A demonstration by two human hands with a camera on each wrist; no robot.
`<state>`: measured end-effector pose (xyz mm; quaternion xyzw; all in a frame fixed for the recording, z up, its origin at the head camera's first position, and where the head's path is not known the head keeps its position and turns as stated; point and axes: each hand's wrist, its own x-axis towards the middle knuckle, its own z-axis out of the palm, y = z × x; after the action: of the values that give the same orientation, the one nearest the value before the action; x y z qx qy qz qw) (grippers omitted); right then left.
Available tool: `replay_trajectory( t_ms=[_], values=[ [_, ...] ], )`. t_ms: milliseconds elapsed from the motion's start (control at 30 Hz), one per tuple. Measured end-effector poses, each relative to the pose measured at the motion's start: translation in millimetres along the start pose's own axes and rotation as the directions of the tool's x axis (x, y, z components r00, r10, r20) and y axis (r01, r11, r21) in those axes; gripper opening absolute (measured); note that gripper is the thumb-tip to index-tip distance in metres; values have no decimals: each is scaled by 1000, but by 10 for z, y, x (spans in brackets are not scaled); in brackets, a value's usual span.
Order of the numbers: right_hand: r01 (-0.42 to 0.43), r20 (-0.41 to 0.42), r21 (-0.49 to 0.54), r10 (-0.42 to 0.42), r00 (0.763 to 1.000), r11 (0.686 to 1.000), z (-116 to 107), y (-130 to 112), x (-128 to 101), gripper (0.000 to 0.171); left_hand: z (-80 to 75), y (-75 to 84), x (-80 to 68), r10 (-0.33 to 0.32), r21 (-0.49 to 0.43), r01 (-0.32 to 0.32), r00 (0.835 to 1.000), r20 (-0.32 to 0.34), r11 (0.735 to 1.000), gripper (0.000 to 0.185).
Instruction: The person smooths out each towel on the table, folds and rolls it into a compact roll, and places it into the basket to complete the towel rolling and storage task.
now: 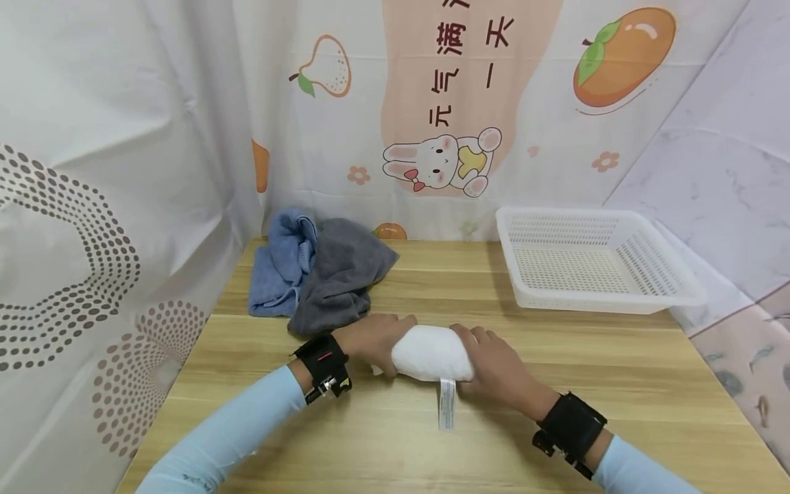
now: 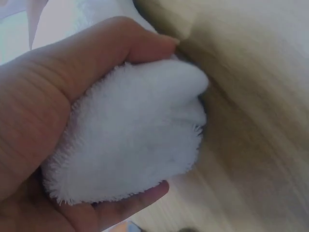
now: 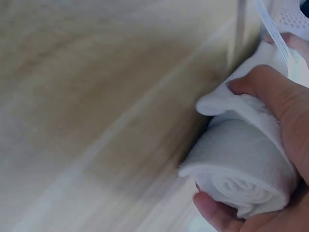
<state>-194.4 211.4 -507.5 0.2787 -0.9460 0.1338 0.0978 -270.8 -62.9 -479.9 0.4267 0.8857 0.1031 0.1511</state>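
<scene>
A white towel (image 1: 432,353), rolled into a short bundle, is between my two hands over the middle of the wooden table. My left hand (image 1: 370,343) grips its left end; in the left wrist view the thumb lies across the fluffy white cloth (image 2: 130,135) and fingertips show beneath it. Around the other end curls my right hand (image 1: 501,370). The right wrist view shows that end as a spiral of wound layers (image 3: 241,186), with the thumb pressing the outer flap. A printed label (image 1: 446,405) hangs from the front of the roll.
A crumpled blue towel (image 1: 278,278) and a dark grey towel (image 1: 342,274) lie together at the table's back left. At the back right stands a white perforated plastic basket (image 1: 592,300). Printed curtains (image 1: 333,151) hang behind the table and along its sides.
</scene>
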Motion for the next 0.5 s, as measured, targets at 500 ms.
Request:
replay_trajectory(
  t_ms=[500],
  values=[
    [-44,114,174,24,993,984,-43,121,117,99,80,-146,-122,4,-115,-17,994,-113,993,93]
  ],
)
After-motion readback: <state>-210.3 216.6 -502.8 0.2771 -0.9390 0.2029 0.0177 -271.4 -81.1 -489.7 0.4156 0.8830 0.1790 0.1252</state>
